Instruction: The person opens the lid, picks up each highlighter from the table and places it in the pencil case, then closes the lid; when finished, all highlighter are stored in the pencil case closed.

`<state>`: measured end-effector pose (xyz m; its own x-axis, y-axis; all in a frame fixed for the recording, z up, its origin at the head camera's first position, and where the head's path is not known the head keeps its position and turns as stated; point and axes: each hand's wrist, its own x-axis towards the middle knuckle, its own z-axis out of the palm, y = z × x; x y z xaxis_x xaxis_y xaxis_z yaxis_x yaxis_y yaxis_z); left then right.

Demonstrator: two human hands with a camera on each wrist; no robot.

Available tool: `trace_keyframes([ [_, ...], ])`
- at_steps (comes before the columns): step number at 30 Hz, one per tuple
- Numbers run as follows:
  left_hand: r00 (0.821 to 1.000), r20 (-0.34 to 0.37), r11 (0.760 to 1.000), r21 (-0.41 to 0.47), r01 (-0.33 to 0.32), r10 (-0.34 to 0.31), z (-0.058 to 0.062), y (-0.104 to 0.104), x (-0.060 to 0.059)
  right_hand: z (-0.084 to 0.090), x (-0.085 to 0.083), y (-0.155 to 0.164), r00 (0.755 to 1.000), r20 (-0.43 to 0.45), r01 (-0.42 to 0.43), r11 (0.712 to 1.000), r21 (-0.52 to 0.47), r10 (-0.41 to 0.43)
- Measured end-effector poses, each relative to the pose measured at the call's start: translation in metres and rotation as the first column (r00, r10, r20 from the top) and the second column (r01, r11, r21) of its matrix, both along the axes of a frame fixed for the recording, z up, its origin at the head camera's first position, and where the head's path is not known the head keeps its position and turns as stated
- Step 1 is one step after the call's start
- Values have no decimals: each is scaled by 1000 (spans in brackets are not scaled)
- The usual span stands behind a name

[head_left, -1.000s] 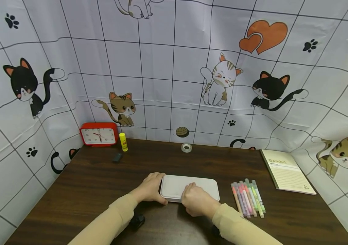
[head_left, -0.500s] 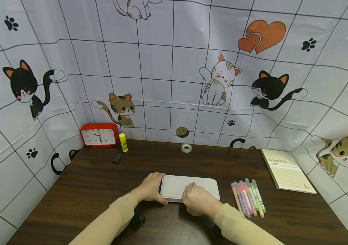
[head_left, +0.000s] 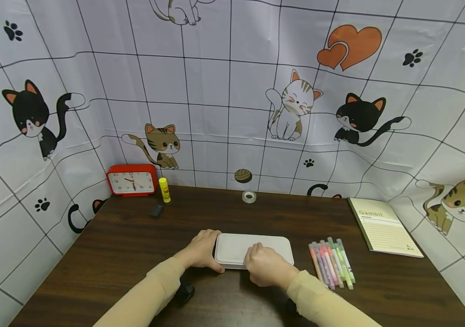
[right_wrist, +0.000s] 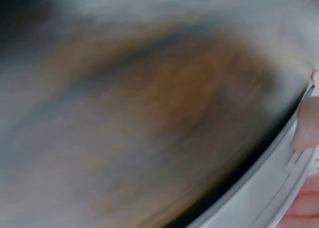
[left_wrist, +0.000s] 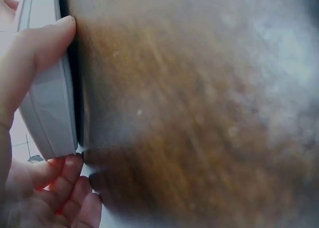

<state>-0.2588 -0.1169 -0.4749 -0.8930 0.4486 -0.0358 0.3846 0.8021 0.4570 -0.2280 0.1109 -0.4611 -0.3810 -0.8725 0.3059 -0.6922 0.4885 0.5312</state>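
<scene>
Barely anything's been moved since a second ago: the right hand [head_left: 268, 266] has been nudged slightly rightward along the white case [head_left: 232, 247], and that's about it. The case is set near the middle of the worktop [head_left: 114, 250], towards the front edge. Its left end is gripped by the left hand [head_left: 200, 251], thumb laid across the front wall, fingers wrapped around the end. On the right hand, the fingers are curled over the lid with the thumb pressed to the front wall.

Readable stuff: "Gambit" is printed on the notepad [head_left: 385, 228] by the right edge, smaller print too tiny to make out. Numerals can be read on the red clock [head_left: 131, 179] at the back left corner. Lettering on the yellow glue stick [head_left: 165, 189] just beside it can't be made out. A tape roll [head_left: 249, 196] is placed by the back edge, and pastel markers [head_left: 332, 263] are lined up right of the case.
</scene>
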Motion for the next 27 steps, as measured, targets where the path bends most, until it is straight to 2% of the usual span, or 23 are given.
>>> trace_keyframes([
  [7, 1000, -14, 1000, 21, -15, 15, -6, -7, 1, -2, -1, 7, 998, 65, -12, 996, -84, 17],
  [11, 1000, -28, 1000, -2, -8, 8, -7, -10, 0, -1, -3, 9, 994, 109, -1, 995, -96, 12],
  [15, 1000, -17, 1000, -14, 4, -4, -6, -10, -1, 0, -5, 12, 980, 199, 39, 991, -125, -13],
  [18, 1000, 7, 1000, -13, 8, -8, -6, -10, -2, -1, -8, 15, 952, 300, 109, 982, -154, -59],
  [22, 1000, 21, 1000, -2, 14, -14, -6, -8, -3, -1, -13, 21, 896, 427, 212, 962, -173, -121],
  [27, 1000, 7, 1000, -3, 9, -9, -6, -7, -3, -1, -21, 26, 840, 519, 274, 949, -154, -158],
])
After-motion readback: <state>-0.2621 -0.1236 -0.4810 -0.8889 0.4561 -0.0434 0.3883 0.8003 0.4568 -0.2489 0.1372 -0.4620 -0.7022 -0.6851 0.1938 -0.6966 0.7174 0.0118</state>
